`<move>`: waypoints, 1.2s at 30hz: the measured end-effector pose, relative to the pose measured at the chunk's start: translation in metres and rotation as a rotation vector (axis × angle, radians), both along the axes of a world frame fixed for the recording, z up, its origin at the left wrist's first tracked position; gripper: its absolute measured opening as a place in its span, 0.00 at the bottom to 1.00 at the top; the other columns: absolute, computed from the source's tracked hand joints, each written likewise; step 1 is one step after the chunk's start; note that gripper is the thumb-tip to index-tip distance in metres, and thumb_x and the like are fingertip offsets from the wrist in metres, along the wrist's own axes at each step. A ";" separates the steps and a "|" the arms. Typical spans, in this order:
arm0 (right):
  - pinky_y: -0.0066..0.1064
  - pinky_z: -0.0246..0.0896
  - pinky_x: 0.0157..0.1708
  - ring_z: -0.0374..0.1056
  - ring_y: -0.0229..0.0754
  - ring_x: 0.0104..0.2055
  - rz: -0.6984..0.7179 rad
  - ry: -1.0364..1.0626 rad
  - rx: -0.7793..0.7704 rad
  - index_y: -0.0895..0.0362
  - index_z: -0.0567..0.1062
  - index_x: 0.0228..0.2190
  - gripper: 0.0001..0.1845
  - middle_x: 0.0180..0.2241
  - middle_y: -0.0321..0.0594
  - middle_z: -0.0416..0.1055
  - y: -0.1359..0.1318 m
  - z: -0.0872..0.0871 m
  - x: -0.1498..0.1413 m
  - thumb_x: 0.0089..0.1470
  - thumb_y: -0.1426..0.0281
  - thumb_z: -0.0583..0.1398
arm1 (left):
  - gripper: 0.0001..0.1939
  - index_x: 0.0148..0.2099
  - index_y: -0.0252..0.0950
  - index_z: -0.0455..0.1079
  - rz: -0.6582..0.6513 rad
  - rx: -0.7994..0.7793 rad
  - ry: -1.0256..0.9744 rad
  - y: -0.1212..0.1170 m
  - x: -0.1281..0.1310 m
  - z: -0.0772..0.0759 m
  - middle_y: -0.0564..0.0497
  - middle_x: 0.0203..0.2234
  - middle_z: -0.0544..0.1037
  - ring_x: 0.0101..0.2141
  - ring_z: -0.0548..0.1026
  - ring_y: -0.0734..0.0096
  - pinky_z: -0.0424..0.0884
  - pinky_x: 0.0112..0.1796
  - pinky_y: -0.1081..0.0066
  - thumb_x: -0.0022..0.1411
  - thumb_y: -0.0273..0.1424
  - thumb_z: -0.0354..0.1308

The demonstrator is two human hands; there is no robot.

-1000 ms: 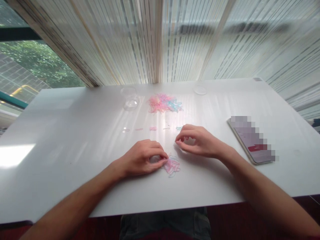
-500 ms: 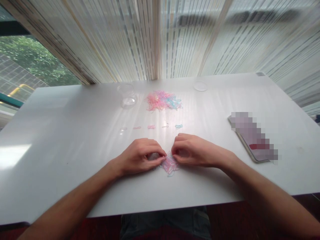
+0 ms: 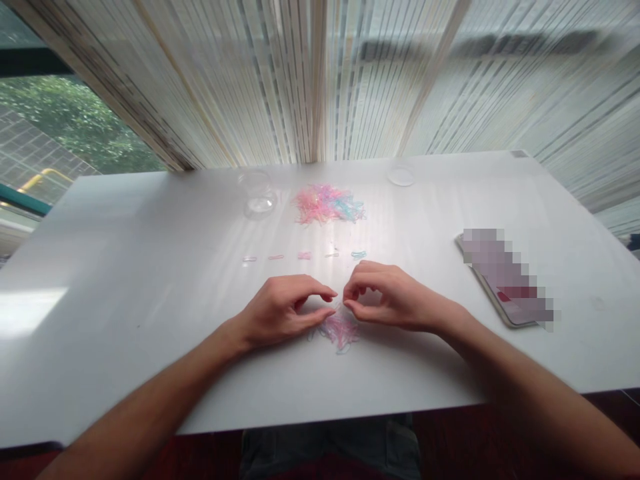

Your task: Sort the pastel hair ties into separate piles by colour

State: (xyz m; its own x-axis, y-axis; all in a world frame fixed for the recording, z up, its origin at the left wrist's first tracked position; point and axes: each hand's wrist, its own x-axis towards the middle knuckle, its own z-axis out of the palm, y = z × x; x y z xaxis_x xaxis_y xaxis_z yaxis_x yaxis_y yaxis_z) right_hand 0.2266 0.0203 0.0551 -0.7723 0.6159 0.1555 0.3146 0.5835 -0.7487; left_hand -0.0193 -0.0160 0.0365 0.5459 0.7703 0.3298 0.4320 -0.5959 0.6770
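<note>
A small pile of bands (image 3: 342, 332), pink for the most part with some pale blue, is set just below the centre of the frame on the white table (image 3: 150, 373), close to the near edge, presumably so that it can be reached by both hands without stretching. Above it, a row of bands (image 3: 304, 255) is laid out in five separate spots, with pink at the middle and blue-green at the right end; the gaps seem to be left so that the colours can be told apart. The large pile (image 3: 327, 203) is placed farther up, between a clear container (image 3: 260, 205) at the upper left and a clear disc (image 3: 401, 177) at the upper right, and a phone (image 3: 505, 287) is laid at the right

The small pile is flanked from above by the hands: its upper left side is neared by the left hand (image 3: 283, 312), whose thumb and forefinger are parted, with nothing seen to be gripped. The right hand (image 3: 393, 295) is held at the upper right, fingers curled and tips nearly closed; whether a band is pinched there cannot be told
</note>
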 end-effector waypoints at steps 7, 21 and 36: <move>0.29 0.63 0.35 0.67 0.38 0.33 -0.049 0.028 -0.004 0.56 0.75 0.30 0.04 0.29 0.36 0.73 -0.003 -0.007 -0.006 0.55 0.75 0.63 | 0.04 0.40 0.36 0.78 -0.028 0.093 -0.044 0.002 0.001 -0.002 0.52 0.30 0.83 0.24 0.72 0.77 0.67 0.28 0.74 0.66 0.26 0.62; 0.30 0.65 0.36 0.68 0.39 0.35 -0.069 0.088 0.174 0.56 0.76 0.36 0.01 0.32 0.39 0.74 0.000 -0.011 -0.004 0.60 0.72 0.63 | 0.02 0.39 0.34 0.78 0.090 0.115 -0.111 0.004 0.000 -0.001 0.53 0.28 0.82 0.22 0.66 0.81 0.64 0.24 0.78 0.64 0.25 0.64; 0.29 0.63 0.34 0.67 0.38 0.33 -0.097 0.117 0.213 0.57 0.76 0.32 0.03 0.30 0.37 0.73 0.002 -0.011 -0.004 0.58 0.76 0.62 | 0.02 0.39 0.34 0.78 0.083 0.115 -0.122 0.005 -0.001 -0.002 0.53 0.28 0.81 0.22 0.65 0.81 0.64 0.24 0.78 0.63 0.24 0.64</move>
